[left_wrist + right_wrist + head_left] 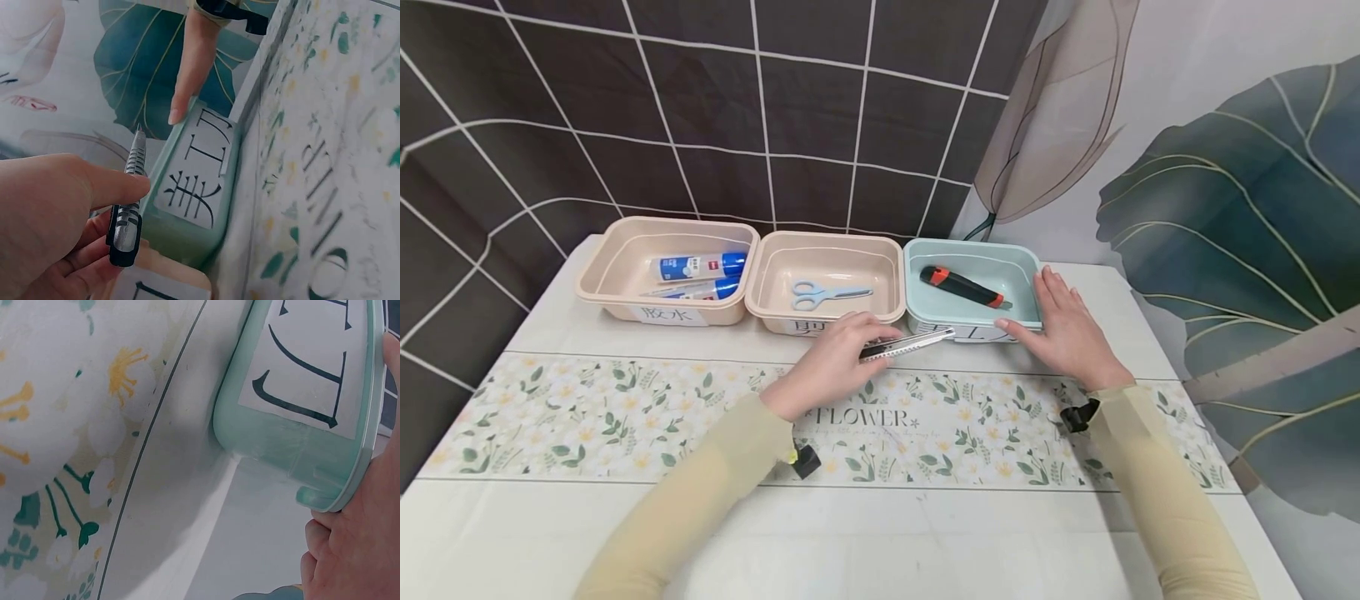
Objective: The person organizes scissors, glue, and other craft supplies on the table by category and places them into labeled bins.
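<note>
Left hand [833, 360] pinches silver utility knife [907, 344], long axis level, tip pointing right toward teal bin [972, 328] just beyond. Right hand [1066, 332], fingers straight, steadies bin's right rim; orange-black cutter [965, 287] lies inside.

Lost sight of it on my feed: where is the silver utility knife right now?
In the head view, the silver utility knife is gripped by the left hand, just in front of the green bin, right of centre.

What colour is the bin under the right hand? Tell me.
Pale mint green bin, steadied by the right hand; head view shows it best.
</note>
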### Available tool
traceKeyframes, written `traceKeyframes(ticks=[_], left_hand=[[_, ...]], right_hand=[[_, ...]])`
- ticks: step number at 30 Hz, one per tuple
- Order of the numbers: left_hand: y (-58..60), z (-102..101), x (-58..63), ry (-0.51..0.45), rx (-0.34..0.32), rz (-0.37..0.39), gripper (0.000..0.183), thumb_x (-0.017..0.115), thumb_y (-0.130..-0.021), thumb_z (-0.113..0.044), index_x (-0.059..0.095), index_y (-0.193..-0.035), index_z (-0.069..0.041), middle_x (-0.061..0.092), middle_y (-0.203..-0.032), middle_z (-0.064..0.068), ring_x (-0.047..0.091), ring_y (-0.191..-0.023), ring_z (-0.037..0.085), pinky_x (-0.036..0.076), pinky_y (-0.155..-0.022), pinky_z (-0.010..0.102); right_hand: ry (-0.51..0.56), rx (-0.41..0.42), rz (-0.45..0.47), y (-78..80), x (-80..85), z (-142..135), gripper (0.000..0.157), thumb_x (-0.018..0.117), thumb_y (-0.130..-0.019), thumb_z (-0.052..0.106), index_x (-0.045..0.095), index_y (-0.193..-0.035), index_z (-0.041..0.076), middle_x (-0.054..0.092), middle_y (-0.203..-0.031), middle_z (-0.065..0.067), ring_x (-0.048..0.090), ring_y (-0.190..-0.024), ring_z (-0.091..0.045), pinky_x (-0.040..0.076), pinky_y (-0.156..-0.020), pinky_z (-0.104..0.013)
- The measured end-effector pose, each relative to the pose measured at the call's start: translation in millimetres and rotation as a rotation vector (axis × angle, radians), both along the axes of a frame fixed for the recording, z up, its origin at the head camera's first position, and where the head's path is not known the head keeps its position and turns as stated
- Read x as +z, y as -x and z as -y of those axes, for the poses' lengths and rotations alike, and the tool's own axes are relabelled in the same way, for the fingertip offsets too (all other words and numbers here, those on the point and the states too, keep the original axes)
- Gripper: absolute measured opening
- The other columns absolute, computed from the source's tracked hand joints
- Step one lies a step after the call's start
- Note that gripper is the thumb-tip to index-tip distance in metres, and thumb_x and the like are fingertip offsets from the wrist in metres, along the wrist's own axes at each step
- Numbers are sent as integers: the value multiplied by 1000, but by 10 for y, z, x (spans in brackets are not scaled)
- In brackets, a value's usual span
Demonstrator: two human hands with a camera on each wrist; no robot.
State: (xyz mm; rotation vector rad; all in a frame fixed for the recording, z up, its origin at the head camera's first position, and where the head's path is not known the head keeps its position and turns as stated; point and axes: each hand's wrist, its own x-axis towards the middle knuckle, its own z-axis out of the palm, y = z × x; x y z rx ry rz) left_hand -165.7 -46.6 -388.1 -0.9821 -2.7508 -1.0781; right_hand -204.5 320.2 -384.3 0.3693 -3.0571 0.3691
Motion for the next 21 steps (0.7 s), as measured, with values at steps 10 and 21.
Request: traceKeyframes(ticks=[10,21], left_hand=[[301,-316,283,-52,-36,-89,35,74,-95,-17,70,-129,-13,65,-120,3,55,-113,21,43,-100,37],[825,-707,374,-6,-48,-32,35,75,-95,-16,71,-129,-11,67,-117,1,58,-107,15,45,-90,27]], right_hand=[[5,-10,-1,-5,14,-15,105,52,-96,66,7,-160,-4,3,-167,-23,-2,-154,-33,1,-122,-55],[3,-19,11,-15,16,4,106,52,-95,68,7,-160,-4,3,-167,-23,-1,-154,-33,1,-122,-53]])
